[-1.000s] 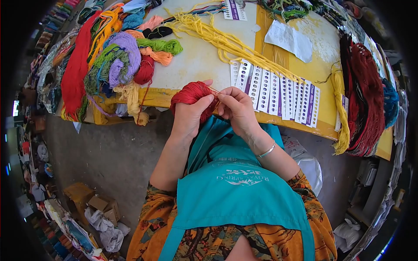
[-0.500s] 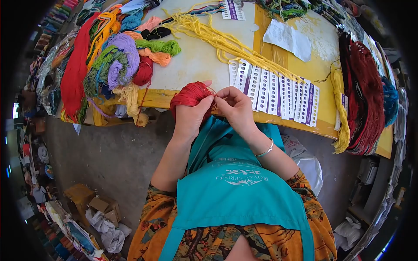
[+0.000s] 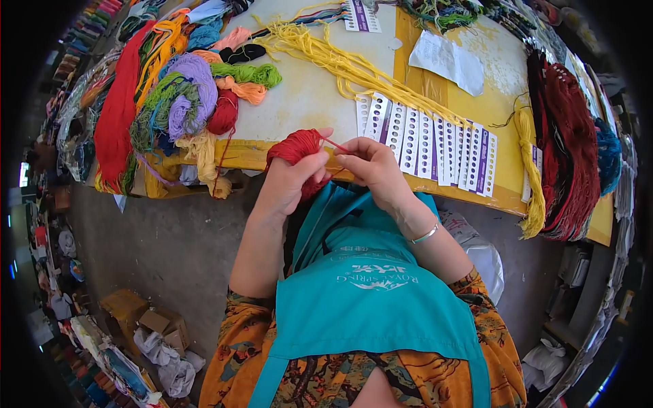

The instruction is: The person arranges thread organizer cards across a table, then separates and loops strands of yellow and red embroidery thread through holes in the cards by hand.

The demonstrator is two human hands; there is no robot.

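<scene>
A bundle of red thread is gripped in my left hand, held just off the front edge of the table. My left thumb presses on its near side. To the right, my right hand pinches a red strand that runs taut from the bundle. A second thin strand hangs below, between the two hands. The left fingers behind the bundle are mostly hidden.
Hole-punched thread cards lie fanned on the table, with yellow thread across their top. Coloured skeins pile up at left. Dark red skeins hang over the right edge. Cardboard boxes stand on the floor.
My right hand has moved slightly right and away from the bundle, drawing the red strand out between the hands. The left hand and bundle have tilted a little.
</scene>
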